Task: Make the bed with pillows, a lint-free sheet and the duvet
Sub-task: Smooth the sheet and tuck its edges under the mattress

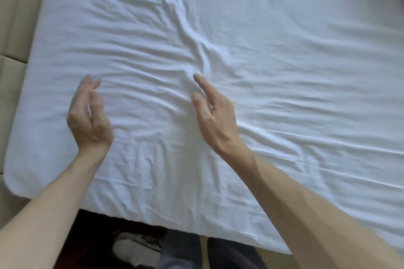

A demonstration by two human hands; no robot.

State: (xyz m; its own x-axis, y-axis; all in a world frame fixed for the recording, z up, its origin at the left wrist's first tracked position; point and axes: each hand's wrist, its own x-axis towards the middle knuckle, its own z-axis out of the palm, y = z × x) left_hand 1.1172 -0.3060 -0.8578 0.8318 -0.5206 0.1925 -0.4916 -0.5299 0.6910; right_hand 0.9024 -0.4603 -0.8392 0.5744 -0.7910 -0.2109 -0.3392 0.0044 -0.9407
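View from above: a person's two bare forearms reach over a bed covered by a white sheet (pixel 284 54). The left hand (pixel 88 113) and the right hand (pixel 215 116) are held over the cloth, palms turned toward each other. The fingers are straight and relaxed and hold nothing. I cannot tell whether any fingertip touches the fabric.

The step in hand appears to be smoothing the sheet. To do it well, the palms should go down flat at the knot of creases and sweep outward toward the edges with light, even pressure. The slack should then be drawn over the near edge so the folds do not spring back.

The sheet is plain white and thin. It is spread across all of the mattress in view and hangs over the near edge. A ridge of bunched folds runs from the top centre down to a spot just beyond the right hand's fingertips, with finer wrinkles fanning to both sides. The rounded corner at lower left lies smoother. No pillows or duvet are in view.
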